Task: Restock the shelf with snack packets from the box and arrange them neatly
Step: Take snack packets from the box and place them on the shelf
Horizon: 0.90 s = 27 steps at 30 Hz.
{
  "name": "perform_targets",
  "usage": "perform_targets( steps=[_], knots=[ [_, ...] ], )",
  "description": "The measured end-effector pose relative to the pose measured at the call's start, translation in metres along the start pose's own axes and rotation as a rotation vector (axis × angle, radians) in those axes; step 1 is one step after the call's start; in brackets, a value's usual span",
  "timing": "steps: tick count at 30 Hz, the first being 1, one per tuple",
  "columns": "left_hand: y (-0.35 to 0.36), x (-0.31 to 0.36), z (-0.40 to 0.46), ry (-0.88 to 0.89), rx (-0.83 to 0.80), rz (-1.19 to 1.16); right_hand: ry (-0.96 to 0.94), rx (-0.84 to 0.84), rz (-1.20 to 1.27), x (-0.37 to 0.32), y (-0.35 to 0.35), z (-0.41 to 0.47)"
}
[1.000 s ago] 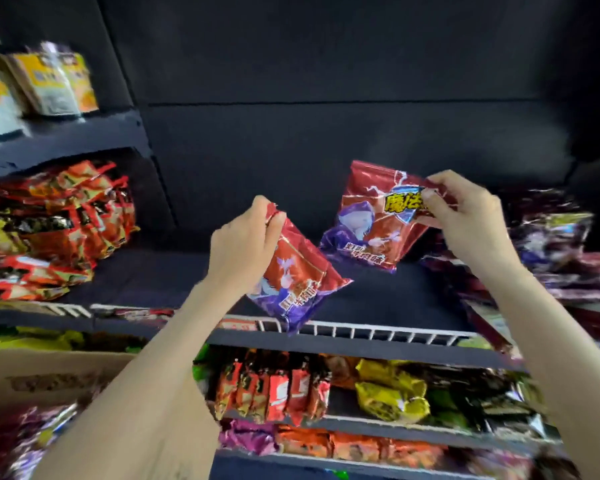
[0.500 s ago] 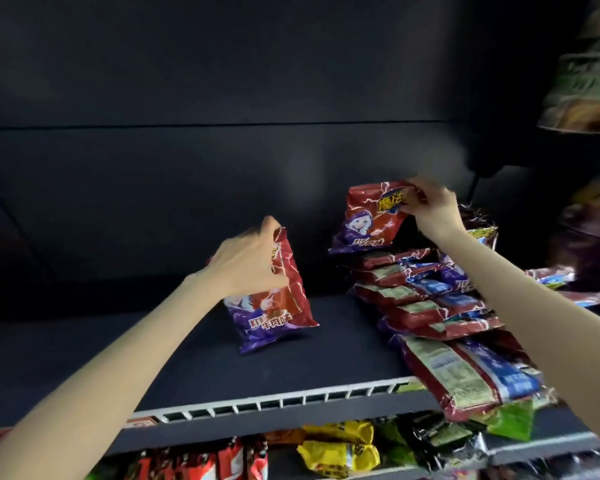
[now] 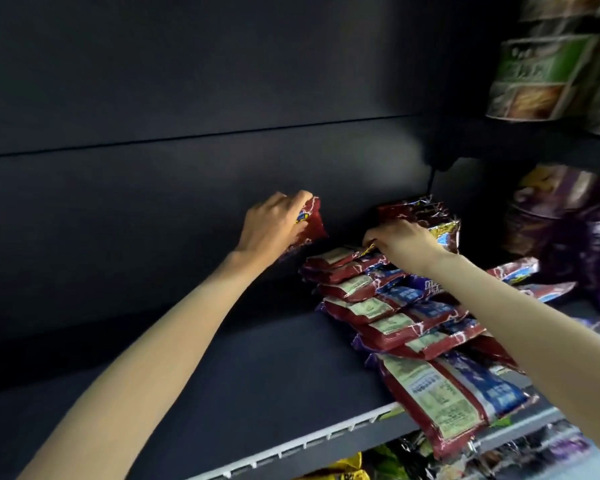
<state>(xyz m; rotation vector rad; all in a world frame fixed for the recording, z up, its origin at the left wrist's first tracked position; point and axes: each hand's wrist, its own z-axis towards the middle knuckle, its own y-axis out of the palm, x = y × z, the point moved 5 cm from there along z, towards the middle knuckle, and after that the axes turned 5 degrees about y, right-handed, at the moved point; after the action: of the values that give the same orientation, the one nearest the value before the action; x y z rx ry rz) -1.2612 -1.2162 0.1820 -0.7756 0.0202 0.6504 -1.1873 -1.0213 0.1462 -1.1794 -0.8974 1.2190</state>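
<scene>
My left hand (image 3: 274,223) grips a red snack packet (image 3: 310,225) by its top, held deep at the back of the dark shelf (image 3: 257,382), left of the stack. My right hand (image 3: 400,242) pinches the edge of another red packet (image 3: 421,216) at the back of a row of red and blue packets (image 3: 395,317). That row lies overlapping, backs up, from the shelf's back to its front edge. The front packet (image 3: 454,393) hangs over the white wire rail (image 3: 326,436).
Purple packets (image 3: 575,230) fill the shelf to the right. Green and white packets (image 3: 548,74) stand on the upper right shelf. Yellow and green packets (image 3: 347,471) show on the shelf below. The shelf's left half is bare dark board.
Both hands have pushed their packets deeper into the shelf. The left packet went up and back from the shelf floor; the right packet came down onto the back of the row.
</scene>
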Motion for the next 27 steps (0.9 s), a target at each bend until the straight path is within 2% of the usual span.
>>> perform_targets(
  steps=[4,7,12,13,15,17,19,24,27],
  knots=[
    [0.048,0.016,0.015,-0.047,-0.072,-0.099,-0.174,-0.218,0.015,0.0,0.015,-0.006],
    [0.059,0.014,0.02,-0.082,-0.113,-0.204,-0.176,-0.23,0.076,0.003,0.02,-0.005],
    [0.053,0.01,0.002,-0.157,-0.483,-0.707,-0.134,-0.241,0.035,0.001,0.029,0.006],
    [0.052,0.009,-0.004,-0.153,-0.49,-0.703,-0.137,-0.252,0.016,0.0,0.03,0.007],
    [0.05,0.008,-0.011,-0.159,-0.405,-0.622,-0.155,-0.269,-0.017,-0.004,0.03,0.007],
    [0.052,0.008,-0.01,-0.185,-0.309,-0.554,-0.181,-0.244,-0.024,-0.008,0.025,0.004],
    [0.059,0.012,-0.002,-0.207,-0.292,-0.538,-0.212,-0.2,-0.055,-0.009,0.017,-0.001],
    [0.092,0.039,0.019,-0.139,-0.481,-0.506,-0.205,-0.179,-0.099,0.005,0.005,-0.008],
    [0.104,0.04,0.023,-0.185,-0.553,-0.551,-0.151,-0.142,-0.098,0.007,0.005,-0.009]
  ],
)
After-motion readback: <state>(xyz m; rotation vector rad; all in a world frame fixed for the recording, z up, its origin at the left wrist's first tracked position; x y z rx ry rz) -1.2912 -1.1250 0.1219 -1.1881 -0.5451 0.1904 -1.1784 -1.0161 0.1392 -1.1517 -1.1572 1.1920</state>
